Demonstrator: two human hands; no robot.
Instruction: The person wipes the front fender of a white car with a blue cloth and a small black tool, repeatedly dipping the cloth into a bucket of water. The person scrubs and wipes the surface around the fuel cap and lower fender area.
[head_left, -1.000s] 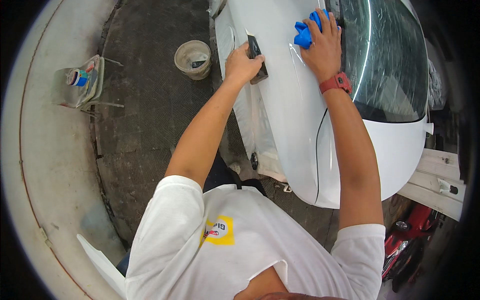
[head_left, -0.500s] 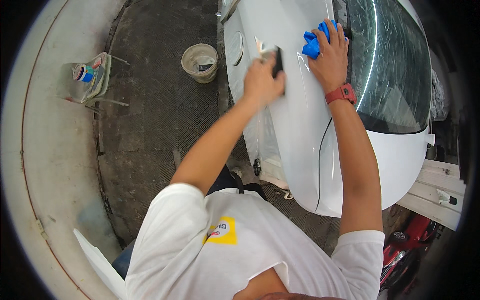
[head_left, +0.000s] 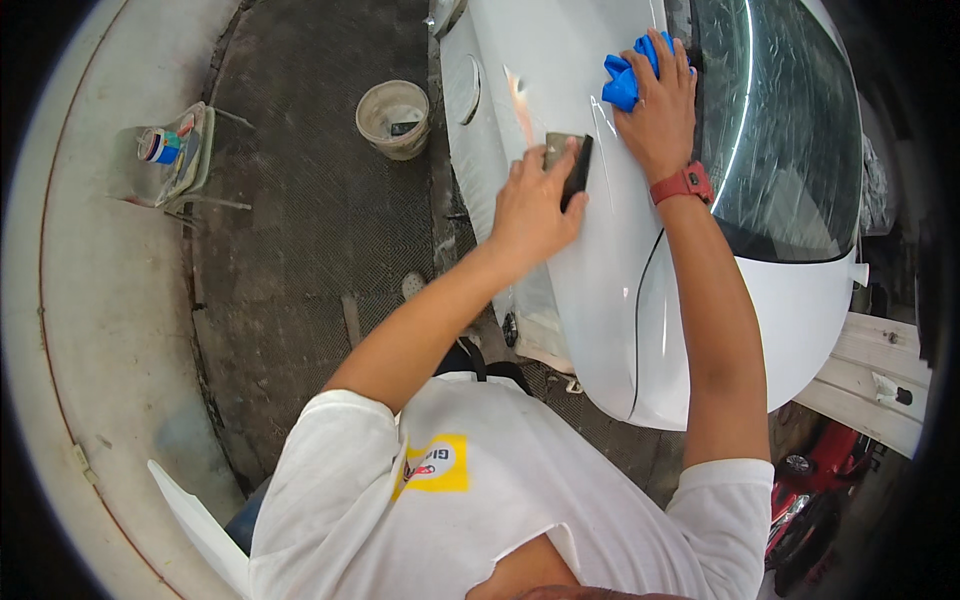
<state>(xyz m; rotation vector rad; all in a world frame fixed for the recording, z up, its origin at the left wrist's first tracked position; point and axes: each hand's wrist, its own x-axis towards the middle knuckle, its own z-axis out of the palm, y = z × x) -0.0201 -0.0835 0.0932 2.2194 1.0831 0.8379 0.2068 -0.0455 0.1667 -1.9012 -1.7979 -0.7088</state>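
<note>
My left hand (head_left: 535, 210) is closed around a black sanding block (head_left: 577, 178) with a greyish-brown sheet, apparently sandpaper, wrapped on it. The block lies on the side panel of the white car (head_left: 600, 280). Just beyond it, a narrow orange-brown patch (head_left: 518, 98) shows in the white paint. Higher up on the bodywork, beside the rear glass (head_left: 775, 130), my right hand (head_left: 655, 125) presses a crumpled blue cloth (head_left: 620, 82) under its fingers. A red watch is on that wrist.
On the dark textured floor, left of the car, stands a whitish bucket (head_left: 393, 120) with a dark object inside. A pale chair (head_left: 200, 165) by the wall holds a paint can (head_left: 158, 146). White slatted boards (head_left: 870, 375) and a red vehicle (head_left: 815, 480) are at lower right.
My left hand has drawn the sanding block a little toward me and to the right, uncovering more of the orange-brown patch. My right hand stays on the blue cloth.
</note>
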